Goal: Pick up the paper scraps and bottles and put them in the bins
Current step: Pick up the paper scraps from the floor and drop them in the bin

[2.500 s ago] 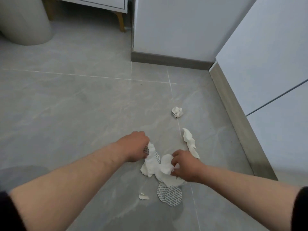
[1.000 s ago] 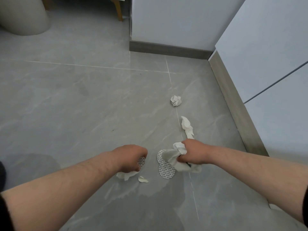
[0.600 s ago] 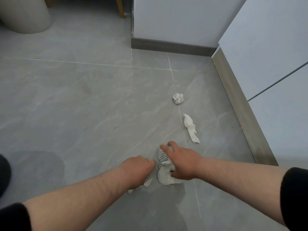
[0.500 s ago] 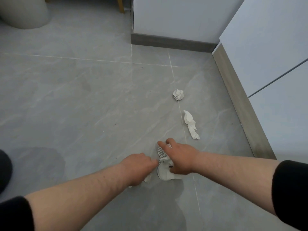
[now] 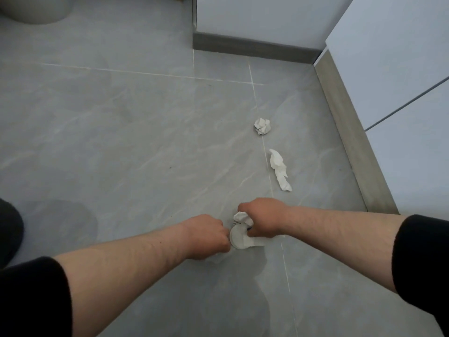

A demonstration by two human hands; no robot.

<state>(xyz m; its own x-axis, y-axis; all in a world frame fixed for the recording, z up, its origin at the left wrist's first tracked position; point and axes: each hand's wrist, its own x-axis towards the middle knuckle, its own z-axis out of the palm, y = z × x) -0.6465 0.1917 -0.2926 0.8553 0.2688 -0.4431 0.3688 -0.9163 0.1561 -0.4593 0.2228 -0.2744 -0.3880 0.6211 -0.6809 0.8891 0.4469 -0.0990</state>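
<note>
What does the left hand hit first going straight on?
Likely the white disc, then the paper wad that the right hand grips, just ahead of the left hand. Depth is unclear; they may touch.

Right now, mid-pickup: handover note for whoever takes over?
Left hand: fist curled, low at the floor; any contents hidden.
Right hand: grips a white paper wad; a round white piece sits just under it.
On the floor: crumpled ball and long scrap, both loose, beyond the right hand.
Done: nothing shown binned; no bins or bottles in view.
Left: pick up those two scraps, then bin everything.
</note>
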